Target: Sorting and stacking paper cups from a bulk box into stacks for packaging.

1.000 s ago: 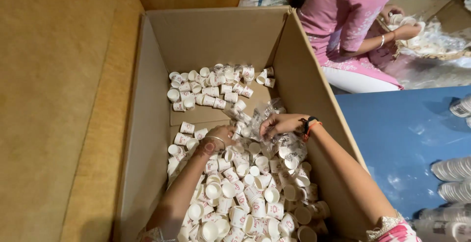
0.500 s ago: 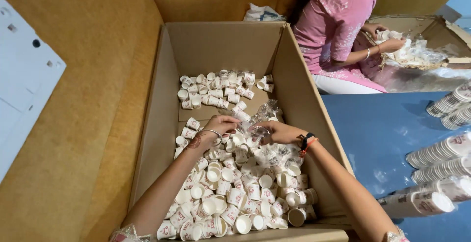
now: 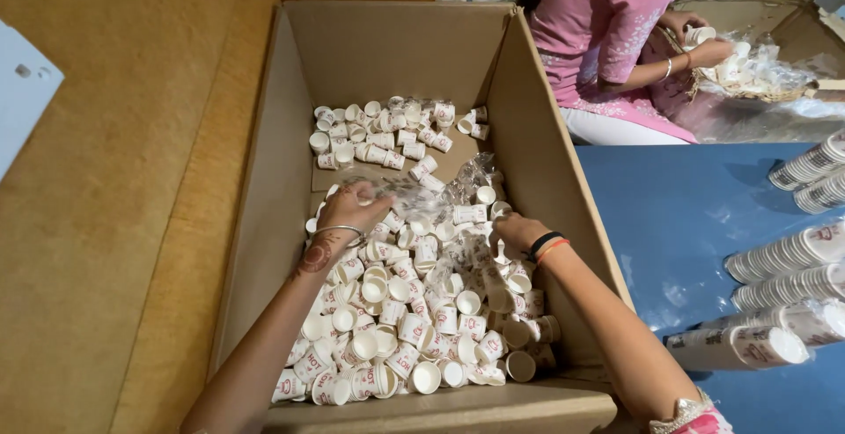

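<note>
Both hands, left (image 3: 352, 207) and right (image 3: 519, 229), gripped a crinkled clear plastic bag (image 3: 431, 194). It lay over small white paper cups (image 3: 414, 311) inside a large brown cardboard box (image 3: 264, 223).

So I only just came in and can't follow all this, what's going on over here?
A person leans over a large cardboard box strewn with small paper cups. Both hands are inside it: the left hand and the right hand hold a crinkled clear plastic bag over the loose cups. Beside the box, sleeves of stacked cups lie on a blue surface, and another person in pink handles cups nearby.
</note>
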